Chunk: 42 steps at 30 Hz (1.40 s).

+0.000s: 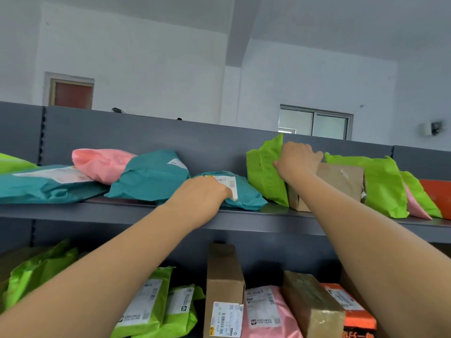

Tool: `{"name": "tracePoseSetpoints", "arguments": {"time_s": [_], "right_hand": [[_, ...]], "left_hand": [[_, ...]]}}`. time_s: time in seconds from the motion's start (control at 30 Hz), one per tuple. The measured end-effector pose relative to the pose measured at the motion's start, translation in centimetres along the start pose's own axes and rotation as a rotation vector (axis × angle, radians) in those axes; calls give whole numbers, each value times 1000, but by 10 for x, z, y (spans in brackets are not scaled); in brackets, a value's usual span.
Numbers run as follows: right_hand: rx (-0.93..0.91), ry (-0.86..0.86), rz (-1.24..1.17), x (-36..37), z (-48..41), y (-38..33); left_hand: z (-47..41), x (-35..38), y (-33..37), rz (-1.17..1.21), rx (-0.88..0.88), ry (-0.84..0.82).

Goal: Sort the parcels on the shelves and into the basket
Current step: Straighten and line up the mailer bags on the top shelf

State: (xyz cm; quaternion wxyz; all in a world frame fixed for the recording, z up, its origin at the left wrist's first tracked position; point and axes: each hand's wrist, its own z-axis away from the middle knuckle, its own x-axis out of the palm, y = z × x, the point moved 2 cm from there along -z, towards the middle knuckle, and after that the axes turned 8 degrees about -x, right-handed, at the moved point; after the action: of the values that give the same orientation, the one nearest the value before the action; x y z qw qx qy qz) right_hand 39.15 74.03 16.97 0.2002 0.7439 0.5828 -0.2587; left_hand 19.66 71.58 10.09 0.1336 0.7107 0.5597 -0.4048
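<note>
The teal mailer (pixel 246 191) lies flat at the front edge of the upper shelf (pixel 268 215), long axis along it, its left end gripped by the left hand (pixel 207 193). Just right, the right hand (pixel 297 159) clutches the top of the upright green mailer (pixel 262 174).

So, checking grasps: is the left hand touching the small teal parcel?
Touching: the head view shows the left hand gripping the small teal parcel, right at its label.

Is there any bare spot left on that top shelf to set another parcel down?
Little. A narrow bare strip of the top shelf runs along its front edge, widest before the green bag, between the small teal parcel and the cardboard box. Elsewhere the bags lie overlapping, and the parcels below stand packed tight.
</note>
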Motion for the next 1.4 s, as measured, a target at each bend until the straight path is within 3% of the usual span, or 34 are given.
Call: {"name": "tracePoseSetpoints", "arguments": {"time_s": [0.2, 0.27, 0.37, 0.43, 0.53, 0.67, 0.87, 0.97, 1.17, 1.3, 1.4], "right_hand": [[-66, 219, -390, -23, 22, 7], [-182, 343, -445, -35, 40, 5], [-592, 513, -377, -41, 78, -4], [-834, 461, -312, -30, 99, -6], [-988, 283, -435, -8, 119, -2], [-950, 111, -585, 12, 129, 8], [-959, 182, -644, 13, 144, 13], [-947, 240, -646, 15, 149, 15], [-664, 70, -964, -4, 137, 28], [-497, 346, -773, -24, 113, 56], [-293, 326, -614, -30, 98, 80]], "left_hand": [[2, -2, -3, 237, -100, -107], [1, -2, -6, 537, -212, -160], [-4, -8, -6, 1111, -394, -26], [-8, -14, -4, 1381, -530, -8], [-9, -15, -5, 1599, -699, -53], [-5, -8, -1, 1365, -732, -156], [4, -10, 18, 1056, -680, -116], [7, -12, 24, 1091, -669, -66], [16, -7, 22, 1279, -591, -63], [17, -15, 25, 1328, -530, 113], [13, -26, 24, 1295, -578, 226]]}}
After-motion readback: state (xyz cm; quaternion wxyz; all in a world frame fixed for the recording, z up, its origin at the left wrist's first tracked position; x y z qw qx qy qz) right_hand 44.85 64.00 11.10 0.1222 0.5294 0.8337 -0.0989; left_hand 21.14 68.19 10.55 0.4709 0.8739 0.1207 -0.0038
